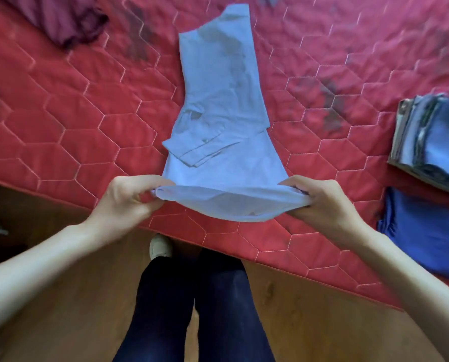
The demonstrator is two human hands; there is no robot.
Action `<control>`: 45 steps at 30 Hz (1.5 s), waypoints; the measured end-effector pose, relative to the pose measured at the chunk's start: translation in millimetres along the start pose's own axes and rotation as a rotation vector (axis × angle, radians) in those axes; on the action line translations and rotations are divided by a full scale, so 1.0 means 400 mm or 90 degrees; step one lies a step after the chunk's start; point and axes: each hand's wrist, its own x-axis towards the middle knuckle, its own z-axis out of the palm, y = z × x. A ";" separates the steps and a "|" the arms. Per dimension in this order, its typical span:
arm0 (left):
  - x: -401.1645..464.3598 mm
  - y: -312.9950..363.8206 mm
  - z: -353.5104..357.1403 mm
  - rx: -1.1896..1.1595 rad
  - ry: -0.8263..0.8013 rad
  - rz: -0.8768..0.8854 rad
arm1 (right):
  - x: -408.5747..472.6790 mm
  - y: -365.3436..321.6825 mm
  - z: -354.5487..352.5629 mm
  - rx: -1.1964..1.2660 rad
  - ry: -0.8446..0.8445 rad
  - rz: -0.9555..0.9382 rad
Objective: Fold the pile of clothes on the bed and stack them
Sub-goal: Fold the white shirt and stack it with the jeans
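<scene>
Both hands, left hand (pixel 129 198) and right hand (pixel 320 202), pinched the near corners of the light blue shirt (pixel 223 105), lifting that edge to fold it toward 12 o'clock on the bed (pixel 61 121).

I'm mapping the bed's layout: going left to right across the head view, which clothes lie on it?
Maroon garment → light blue shirt, held at its near hem by both hands → stack of folded clothes.
</scene>
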 end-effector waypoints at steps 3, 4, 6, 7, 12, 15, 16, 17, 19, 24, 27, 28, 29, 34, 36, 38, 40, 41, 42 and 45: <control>0.040 0.029 -0.044 -0.083 -0.001 -0.025 | 0.052 -0.044 -0.066 0.087 -0.021 -0.006; 0.067 0.032 -0.058 -0.117 0.011 -0.032 | 0.087 -0.057 -0.083 0.125 -0.020 -0.001; 0.141 0.023 -0.081 -0.181 0.038 -0.052 | 0.185 -0.079 -0.115 0.159 -0.009 0.011; 0.189 0.012 -0.092 -0.197 0.046 -0.058 | 0.246 -0.086 -0.131 0.167 -0.001 0.018; 0.518 -0.091 -0.161 -0.183 0.082 -0.076 | 0.636 -0.079 -0.193 0.185 0.033 0.047; 0.736 -0.179 -0.180 -0.055 0.131 -0.091 | 0.884 -0.019 -0.193 0.142 0.193 0.114; 0.792 -0.214 -0.176 -0.011 0.134 -0.124 | 0.944 0.011 -0.183 0.117 0.267 0.166; 0.834 -0.250 -0.167 0.013 0.124 -0.176 | 0.986 0.037 -0.168 0.098 0.331 0.232; 0.872 -0.325 -0.135 0.033 0.077 -0.286 | 1.022 0.092 -0.103 0.110 0.380 0.366; 0.823 -0.429 -0.023 -0.008 0.054 -0.286 | 0.955 0.187 0.120 0.048 0.205 0.411; 0.799 -0.449 0.017 -0.164 0.115 -0.355 | 0.927 0.217 0.176 -0.009 0.236 0.350; 0.801 -0.452 0.024 -0.207 0.129 -0.373 | 0.927 0.221 0.182 0.002 0.250 0.352; 0.807 -0.454 0.028 -0.241 0.146 -0.386 | 0.931 0.223 0.183 0.030 0.269 0.363; 0.874 -0.450 0.023 -0.363 0.236 -0.419 | 0.996 0.220 0.147 0.186 0.366 0.360; 0.884 -0.445 0.018 -0.339 0.269 -0.398 | 1.019 0.217 0.139 0.205 0.352 0.336; 0.878 -0.439 0.012 -0.321 0.297 -0.383 | 1.033 0.219 0.141 0.202 0.325 0.336; 0.868 -0.432 0.005 -0.321 0.308 -0.366 | 1.032 0.223 0.140 0.197 0.329 0.342; 0.864 -0.427 0.002 -0.334 0.307 -0.355 | 1.029 0.226 0.135 0.212 0.344 0.335; 0.862 -0.422 -0.001 -0.352 0.304 -0.343 | 1.025 0.228 0.129 0.238 0.360 0.316; 0.874 -0.397 -0.032 -0.397 0.312 -0.291 | 1.023 0.219 0.088 0.299 0.394 0.235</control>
